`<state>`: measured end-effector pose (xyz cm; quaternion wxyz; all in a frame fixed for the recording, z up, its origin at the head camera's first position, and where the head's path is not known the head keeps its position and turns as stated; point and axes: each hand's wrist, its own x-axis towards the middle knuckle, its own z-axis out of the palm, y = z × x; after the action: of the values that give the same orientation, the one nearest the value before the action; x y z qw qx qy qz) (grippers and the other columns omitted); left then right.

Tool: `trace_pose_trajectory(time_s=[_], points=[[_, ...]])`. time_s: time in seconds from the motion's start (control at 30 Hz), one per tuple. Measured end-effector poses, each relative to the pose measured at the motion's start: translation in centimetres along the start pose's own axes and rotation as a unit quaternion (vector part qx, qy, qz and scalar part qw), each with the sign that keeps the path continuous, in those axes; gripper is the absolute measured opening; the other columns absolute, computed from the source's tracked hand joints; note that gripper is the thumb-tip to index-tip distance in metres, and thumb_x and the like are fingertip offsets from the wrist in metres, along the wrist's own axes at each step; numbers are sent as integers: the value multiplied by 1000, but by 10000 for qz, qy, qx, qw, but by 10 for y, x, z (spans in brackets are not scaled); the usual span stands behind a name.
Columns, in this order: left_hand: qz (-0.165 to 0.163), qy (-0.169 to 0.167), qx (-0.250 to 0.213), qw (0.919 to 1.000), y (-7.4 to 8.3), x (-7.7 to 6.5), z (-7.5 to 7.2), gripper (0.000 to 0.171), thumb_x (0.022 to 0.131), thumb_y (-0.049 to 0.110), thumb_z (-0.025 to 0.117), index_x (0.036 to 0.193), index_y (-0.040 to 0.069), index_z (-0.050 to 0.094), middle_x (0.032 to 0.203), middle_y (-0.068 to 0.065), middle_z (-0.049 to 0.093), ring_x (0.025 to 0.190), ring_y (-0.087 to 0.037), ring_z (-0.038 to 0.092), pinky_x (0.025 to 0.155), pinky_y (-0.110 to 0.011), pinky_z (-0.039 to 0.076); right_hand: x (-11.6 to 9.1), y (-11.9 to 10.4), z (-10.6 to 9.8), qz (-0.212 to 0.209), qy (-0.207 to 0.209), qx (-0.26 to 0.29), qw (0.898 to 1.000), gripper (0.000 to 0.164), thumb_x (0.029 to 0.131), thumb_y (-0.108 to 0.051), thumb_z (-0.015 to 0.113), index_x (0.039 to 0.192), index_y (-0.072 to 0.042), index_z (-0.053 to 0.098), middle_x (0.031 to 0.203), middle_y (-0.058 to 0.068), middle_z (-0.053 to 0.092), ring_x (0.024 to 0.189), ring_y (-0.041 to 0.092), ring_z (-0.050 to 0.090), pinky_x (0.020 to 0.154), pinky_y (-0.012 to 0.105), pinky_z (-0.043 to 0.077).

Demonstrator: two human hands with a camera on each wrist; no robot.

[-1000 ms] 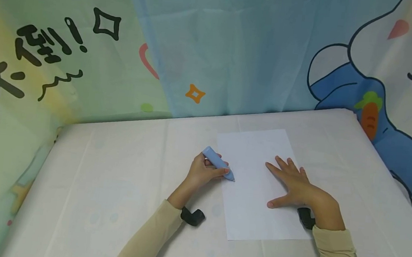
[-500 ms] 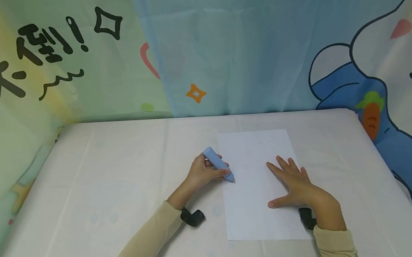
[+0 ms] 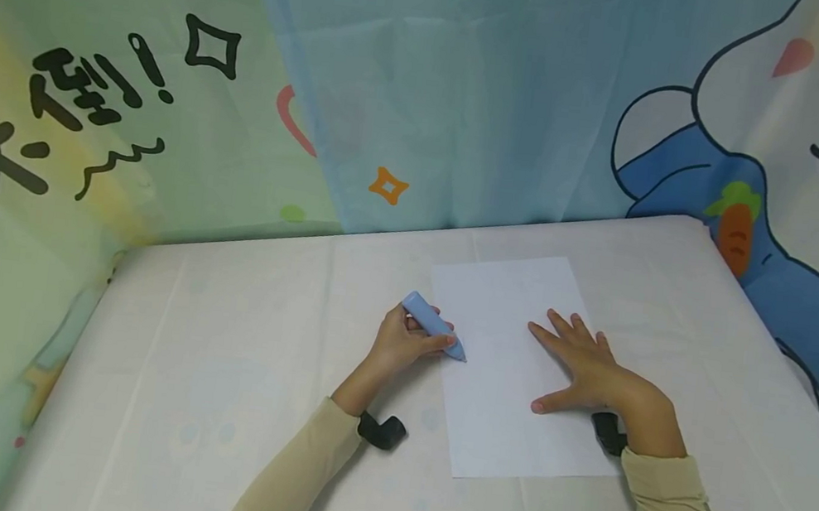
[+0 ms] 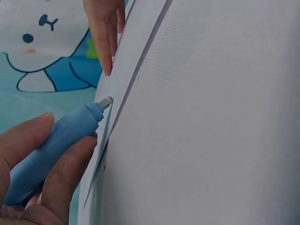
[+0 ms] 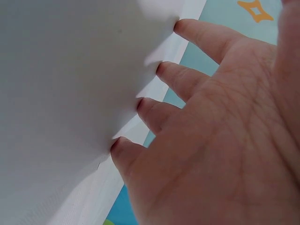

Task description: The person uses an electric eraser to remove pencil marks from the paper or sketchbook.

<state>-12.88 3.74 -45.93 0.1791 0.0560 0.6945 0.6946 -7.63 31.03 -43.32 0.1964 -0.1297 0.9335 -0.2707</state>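
My left hand (image 3: 400, 344) pinches a thick, light blue pen-shaped eraser (image 3: 429, 317) between thumb and fingers. In the left wrist view, the eraser (image 4: 61, 143) has a stepped collar and a short greyish-white tip. That tip meets the left part of a white sheet of paper (image 3: 492, 431), or is very near it. On the right half of the sheet, my right hand (image 3: 584, 374) rests with its fingers spread. The right wrist view shows several fingertips of that hand (image 5: 220, 126) touching the paper. No marks can be made out on the sheet.
A white cloth covers the table (image 3: 231, 387) beneath the paper. Behind it hangs a printed backdrop (image 3: 470, 104) with lettering and a cartoon animal (image 3: 781, 211). Black straps with small devices (image 3: 383, 432) are on both wrists, below beige sleeves (image 3: 300, 469).
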Motion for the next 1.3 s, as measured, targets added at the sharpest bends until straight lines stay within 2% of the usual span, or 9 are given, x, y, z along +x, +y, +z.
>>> trace_pose_trajectory(time_s=[0.67,1.3], points=[[-5,251,-122,9996,-2,8,-1,45,79,-8,75,118,-9,51,106,-27,69,95,-34,71,76,-33,62,-1,0,-2,-95,-2,113,9999,112,64,-37,89,149,1,27,157,32,4,143,53,-10,111,71,-11],[13,416,-292,9987,0,8,1,44,80,-9,74,117,-10,50,107,-29,68,94,-34,71,73,-32,62,-2,0,-2,-95,-36,156,9998,111,65,-37,89,149,1,27,158,31,3,143,53,-11,111,71,-11]])
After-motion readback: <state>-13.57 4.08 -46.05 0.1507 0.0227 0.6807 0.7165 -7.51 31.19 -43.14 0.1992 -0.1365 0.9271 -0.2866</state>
